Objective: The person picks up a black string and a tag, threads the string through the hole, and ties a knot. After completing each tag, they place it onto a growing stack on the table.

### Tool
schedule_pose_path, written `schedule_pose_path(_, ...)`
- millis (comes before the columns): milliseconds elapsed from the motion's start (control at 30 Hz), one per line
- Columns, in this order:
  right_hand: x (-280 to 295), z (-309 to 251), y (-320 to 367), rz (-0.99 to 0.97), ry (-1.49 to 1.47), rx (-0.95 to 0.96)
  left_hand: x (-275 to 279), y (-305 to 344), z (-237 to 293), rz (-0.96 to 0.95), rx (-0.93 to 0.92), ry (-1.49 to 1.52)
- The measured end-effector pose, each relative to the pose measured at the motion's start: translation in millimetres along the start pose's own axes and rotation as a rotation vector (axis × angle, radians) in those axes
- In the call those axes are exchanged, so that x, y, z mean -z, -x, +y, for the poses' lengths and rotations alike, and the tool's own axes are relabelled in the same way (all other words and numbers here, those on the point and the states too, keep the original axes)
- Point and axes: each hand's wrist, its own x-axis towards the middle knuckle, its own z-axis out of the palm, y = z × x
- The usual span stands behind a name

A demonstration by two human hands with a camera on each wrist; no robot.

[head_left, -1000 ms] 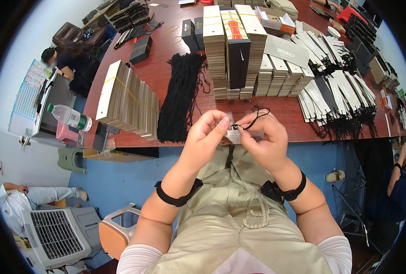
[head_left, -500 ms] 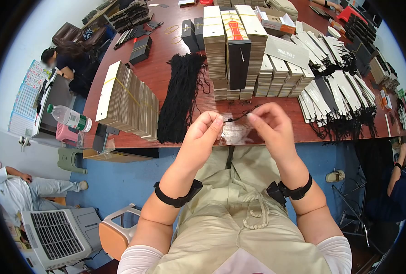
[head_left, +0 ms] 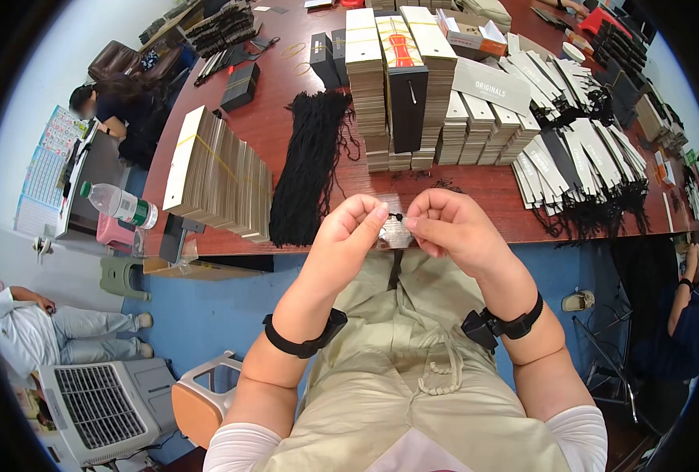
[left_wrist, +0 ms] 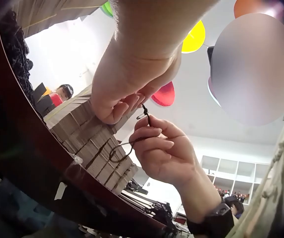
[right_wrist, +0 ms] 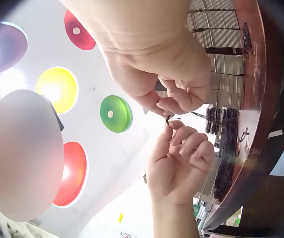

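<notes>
Both hands meet just past the table's near edge, holding a thin black cord [head_left: 396, 216] with a small knot between them. The left hand [head_left: 353, 228] pinches one end between thumb and curled forefinger. From the other side the right hand [head_left: 455, 228] pinches the cord close to the knot. In the left wrist view the knotted cord [left_wrist: 146, 113] runs between the fingertips, and a loop of it hangs beside the right hand [left_wrist: 164, 151]. The right wrist view shows the fingertips nearly touching at the cord [right_wrist: 168, 119], the left hand [right_wrist: 179, 166] below.
A bundle of black cords [head_left: 310, 169] lies left of the hands, beside a stack of cards [head_left: 219, 173]. Taller card stacks [head_left: 367, 102] stand behind. Corded tags [head_left: 585, 165] spread to the right. A bottle [head_left: 121, 203] is at the far left; people sit at both sides.
The right hand moved away to the right, drawing the cord out, then came back close to the left hand. The left hand has stayed nearly in place with its pinch.
</notes>
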Motion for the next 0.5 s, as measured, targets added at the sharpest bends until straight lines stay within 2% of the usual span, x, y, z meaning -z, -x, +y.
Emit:
schedule_pose_path(367, -4.4, 11.5, -0.4, 0.215, 0.258, 0.251, -9.2, 0.7, 5.4, 0.016, 0.002, -0.035)
schedule_pose_path(500, -3.4, 12.8, -0.6, 0.218, 0.366, 0.301, 3.9, -0.2, -0.2, -0.033, 0.092, -0.013)
